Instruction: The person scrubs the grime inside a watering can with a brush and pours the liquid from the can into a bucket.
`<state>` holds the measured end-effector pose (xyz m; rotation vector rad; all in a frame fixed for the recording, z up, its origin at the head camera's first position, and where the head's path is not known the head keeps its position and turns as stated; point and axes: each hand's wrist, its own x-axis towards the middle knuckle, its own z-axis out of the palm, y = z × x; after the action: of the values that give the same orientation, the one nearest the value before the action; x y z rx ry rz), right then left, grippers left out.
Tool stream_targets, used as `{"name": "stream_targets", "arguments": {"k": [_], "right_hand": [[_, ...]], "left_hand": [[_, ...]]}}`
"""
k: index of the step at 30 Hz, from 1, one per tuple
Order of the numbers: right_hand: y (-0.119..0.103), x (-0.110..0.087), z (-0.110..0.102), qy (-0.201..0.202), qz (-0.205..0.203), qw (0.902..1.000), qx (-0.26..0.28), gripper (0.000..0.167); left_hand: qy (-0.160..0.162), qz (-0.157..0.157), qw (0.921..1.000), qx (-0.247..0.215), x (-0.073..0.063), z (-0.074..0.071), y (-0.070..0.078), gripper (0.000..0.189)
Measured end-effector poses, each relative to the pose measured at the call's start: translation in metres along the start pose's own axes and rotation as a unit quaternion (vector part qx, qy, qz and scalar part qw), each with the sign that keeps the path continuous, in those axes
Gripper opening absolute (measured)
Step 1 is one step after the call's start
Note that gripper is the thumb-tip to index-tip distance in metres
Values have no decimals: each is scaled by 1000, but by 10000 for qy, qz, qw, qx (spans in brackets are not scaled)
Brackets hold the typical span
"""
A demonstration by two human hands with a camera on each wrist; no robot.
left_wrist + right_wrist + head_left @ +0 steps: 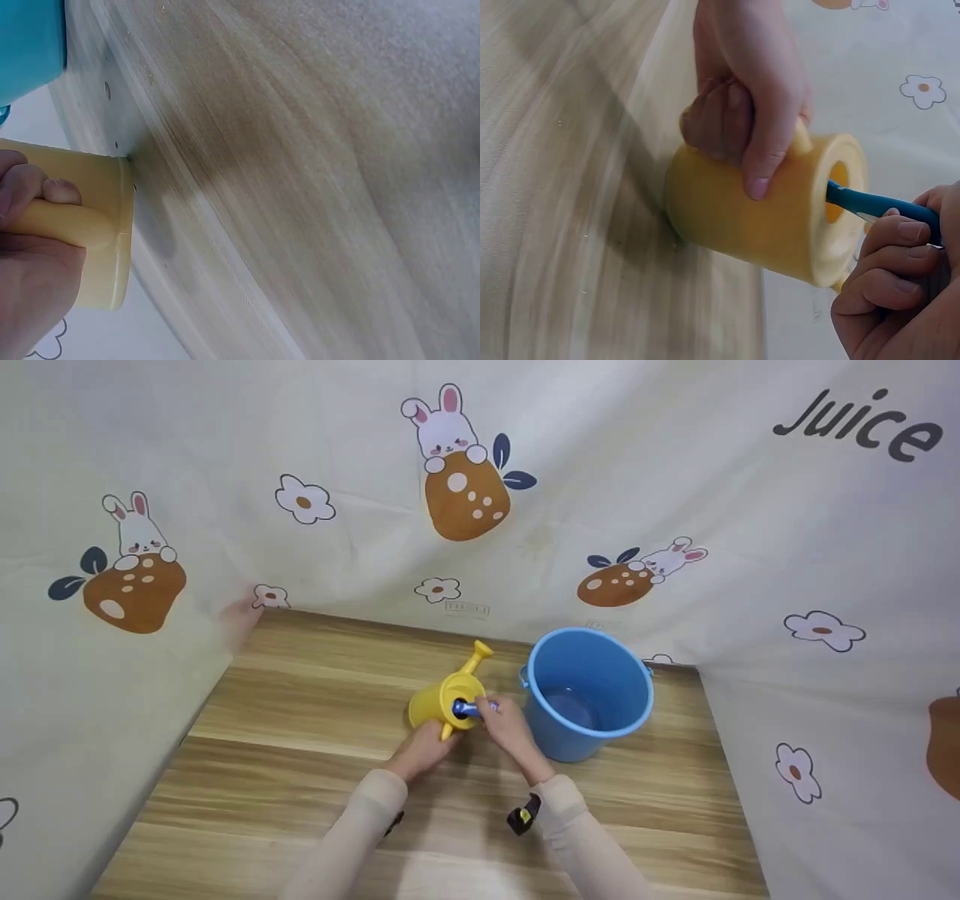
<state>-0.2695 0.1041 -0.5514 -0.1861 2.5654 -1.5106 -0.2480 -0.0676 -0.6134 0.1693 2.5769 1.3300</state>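
Note:
A yellow watering can (427, 706) leans over the wooden floor, its spout pointing away. My left hand (424, 750) grips the can's handle; in the left wrist view the fingers curl round the yellow handle (64, 223). With curled fingers, my right hand (511, 727) holds a slim blue handle (885, 206) with a pale patch on it. This blue handle goes through the can's round top opening. Its far end is hidden inside, so the kind of tool cannot be told.
A blue bucket (559, 735) stands upright just right of the can, a little clear liquid seeming to lie at its bottom. Wood-grain flooring (300, 690) bears small droplets in the wrist views. White sheets (360, 435) printed with rabbits and flowers enclose the back and sides.

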Motion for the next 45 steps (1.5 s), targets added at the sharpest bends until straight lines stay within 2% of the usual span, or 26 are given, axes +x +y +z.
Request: {"name": "stream_targets", "arguments": {"k": [3, 5, 9, 13, 17, 19, 22, 24, 26, 30, 34, 40, 45], "right_hand": [[4, 1, 3, 74, 130, 9999, -21, 33], [5, 2, 5, 230, 55, 9996, -137, 29], [8, 2, 5, 406, -501, 9978, -139, 19], [13, 2, 3, 72, -980, 9942, 436, 26], [15, 0, 0, -396, -1147, 9893, 807, 22], [16, -1, -2, -539, -1359, 9874, 603, 18], [17, -2, -3, -417, -1869, 9811, -257, 20], [18, -3, -4, -195, -2209, 9707, -923, 22], [20, -4, -3, 58, -2523, 9561, -1491, 25], [23, -9, -1, 508, -3120, 9246, -2124, 24], [24, -14, 0, 843, -3555, 9003, -2366, 21], [26, -23, 3, 1147, -3977, 8681, -2741, 24], [20, -26, 3, 1423, -4190, 8503, -2848, 27]], "left_hand": [[-19, -41, 10000, -18, 0, 0, 1, 19], [5, -40, 10000, 24, 1, 0, 1, 19], [50, -72, 9999, 78, 2, 0, 3, 21], [89, 32, 9999, 51, 2, 0, 4, 20], [44, 77, 9999, -68, 2, 0, 4, 19], [19, 49, 9999, -129, 2, 0, 3, 19], [133, 114, 9998, -23, 3, -1, 2, 21], [241, 162, 9995, 97, 4, -1, 2, 23], [320, 196, 9990, 236, 4, 0, 0, 25], [262, 155, 9993, 194, 5, -1, -1, 22], [214, 132, 9997, 74, 4, -2, -2, 22], [113, 33, 9999, -22, 2, 0, -2, 22], [116, 16, 9999, -60, 0, 1, -1, 21]]}}
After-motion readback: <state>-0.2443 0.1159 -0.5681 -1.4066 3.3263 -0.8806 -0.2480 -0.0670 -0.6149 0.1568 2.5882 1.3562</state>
